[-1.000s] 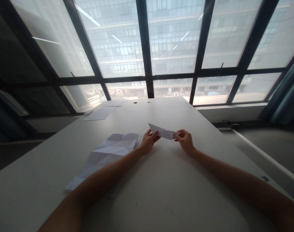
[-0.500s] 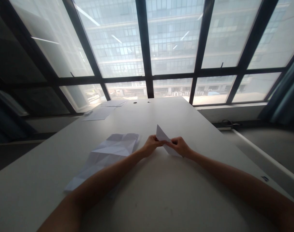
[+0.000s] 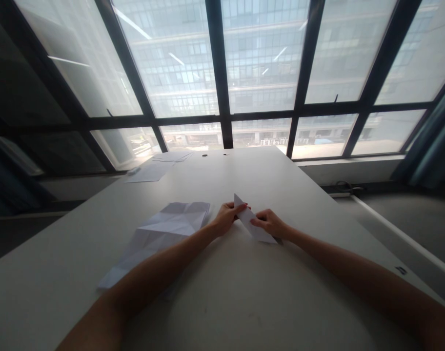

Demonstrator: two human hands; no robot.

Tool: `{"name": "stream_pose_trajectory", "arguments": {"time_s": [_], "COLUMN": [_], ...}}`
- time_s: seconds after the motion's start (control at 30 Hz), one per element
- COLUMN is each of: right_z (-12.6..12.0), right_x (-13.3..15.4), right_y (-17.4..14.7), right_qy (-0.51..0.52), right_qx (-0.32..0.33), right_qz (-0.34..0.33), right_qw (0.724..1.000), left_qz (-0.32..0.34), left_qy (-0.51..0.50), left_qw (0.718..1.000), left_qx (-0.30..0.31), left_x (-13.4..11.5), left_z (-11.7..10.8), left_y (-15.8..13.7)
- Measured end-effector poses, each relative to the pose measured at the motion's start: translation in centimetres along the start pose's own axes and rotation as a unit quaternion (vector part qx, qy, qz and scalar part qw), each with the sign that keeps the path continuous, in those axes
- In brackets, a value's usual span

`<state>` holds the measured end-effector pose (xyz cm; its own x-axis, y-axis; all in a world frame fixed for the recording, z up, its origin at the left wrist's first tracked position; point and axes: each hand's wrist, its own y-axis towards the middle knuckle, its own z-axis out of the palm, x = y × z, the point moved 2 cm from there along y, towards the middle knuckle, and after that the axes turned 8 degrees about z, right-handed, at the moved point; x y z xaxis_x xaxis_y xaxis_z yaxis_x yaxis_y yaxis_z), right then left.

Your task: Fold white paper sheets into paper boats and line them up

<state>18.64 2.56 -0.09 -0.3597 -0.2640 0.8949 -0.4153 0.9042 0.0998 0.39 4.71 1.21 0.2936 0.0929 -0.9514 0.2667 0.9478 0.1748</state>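
A small piece of folded white paper (image 3: 257,231) is held between my two hands, slanting down to the right just above the table. My left hand (image 3: 227,217) pinches its upper left part, thumb on the near face. Further down, my right hand (image 3: 271,223) grips the paper's right edge, its thumb pressed on the near face and the other fingers partly hidden behind. The upper tip of the paper points up past my left fingers. To the left, creased white sheets (image 3: 174,219) lie partly under my left forearm.
Flat white sheets (image 3: 151,171) lie at the far left of the white table (image 3: 222,302). Two small round holes sit near its far edge. A small dark mark (image 3: 401,270) is near the right edge. Tall windows stand beyond the table.
My left hand has shifted slightly left and up along the paper, and my hands are farther apart. The folded paper has turned, showing more of its near face.
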Motion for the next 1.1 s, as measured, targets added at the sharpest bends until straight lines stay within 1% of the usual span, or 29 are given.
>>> {"name": "stream_pose_trajectory", "arguments": {"time_s": [0.17, 0.3, 0.37, 0.57, 0.67, 0.73, 0.83, 0.9, 0.93, 1.0, 1.1], "right_z": [0.0, 0.1, 0.2, 0.3, 0.2, 0.1, -0.2, -0.3, -0.4, -0.4, -0.4], "right_x": [0.2, 0.3, 0.3, 0.4, 0.3, 0.2, -0.1, -0.3, -0.4, -0.5, -0.4], "right_y": [0.0, -0.3, -0.4, -0.4, -0.3, -0.3, -0.1, 0.0, 0.1, 0.3, 0.4], "right_qy": [0.006, -0.028, -0.035, -0.035, -0.024, -0.014, 0.014, 0.030, 0.038, 0.050, 0.055], "right_qx": [-0.022, -0.039, -0.038, -0.007, -0.013, -0.043, -0.127, -0.169, -0.179, -0.174, -0.129], "right_qz": [-0.019, -0.031, -0.034, -0.042, -0.043, -0.039, -0.018, -0.005, -0.001, 0.005, 0.019], "right_qw": [1.000, 0.998, 0.998, 0.998, 0.999, 0.998, 0.992, 0.985, 0.983, 0.983, 0.990], "left_qz": [0.004, -0.002, -0.010, -0.017, -0.008, -0.012, -0.024, -0.027, -0.026, -0.017, -0.001], "left_qy": [0.085, 0.119, 0.113, 0.043, 0.033, 0.045, 0.114, 0.154, 0.163, 0.161, 0.127], "left_qw": [0.995, 0.992, 0.993, 0.999, 0.999, 0.998, 0.989, 0.982, 0.981, 0.983, 0.990], "left_qx": [0.053, 0.050, 0.043, 0.000, 0.011, 0.043, 0.096, 0.104, 0.100, 0.086, 0.056], "left_x": [-0.3, -0.4, -0.3, 0.3, 0.2, 0.2, 0.1, 0.0, 0.0, -0.1, 0.0], "left_z": [0.4, 0.6, 0.6, 0.3, 0.3, 0.4, 0.8, 1.0, 1.1, 1.0, 0.7], "left_y": [-0.6, -0.8, -0.7, -0.1, -0.1, -0.2, -0.5, -0.6, -0.6, -0.7, -0.5]}}
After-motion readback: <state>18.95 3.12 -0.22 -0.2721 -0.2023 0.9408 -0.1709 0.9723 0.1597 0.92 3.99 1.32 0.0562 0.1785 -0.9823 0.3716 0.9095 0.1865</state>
